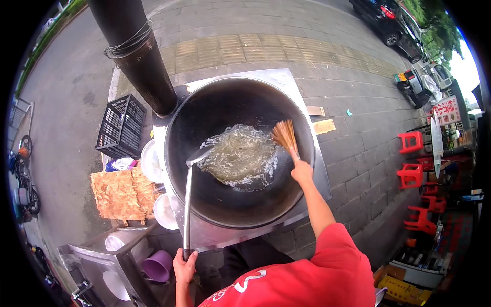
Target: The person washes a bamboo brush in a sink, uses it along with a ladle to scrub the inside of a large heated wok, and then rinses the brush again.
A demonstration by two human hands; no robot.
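A very large dark wok point(241, 211) is set into a metal stove top point(215, 238), with churning, foamy water point(245, 157) in its bottom. My right hand point(302, 171) grips the handle of a bamboo wok brush point(285, 135), whose bristles touch the wok's right inner wall at the water's edge. Below the wok's lower left rim, my left hand point(184, 267) is closed round the dark grip of a long-handled metal ladle or spatula point(188, 207). Its shaft crosses the rim, and its head lies at the water's left side, partly hidden.
A thick black flue pipe point(142, 73) rises at the stove's back left corner. Left of the stove are a black plastic crate point(121, 126), a chipboard sheet point(115, 195), white tubs point(166, 212) and a purple bucket point(157, 266). Red stools point(410, 175) stand off to the right.
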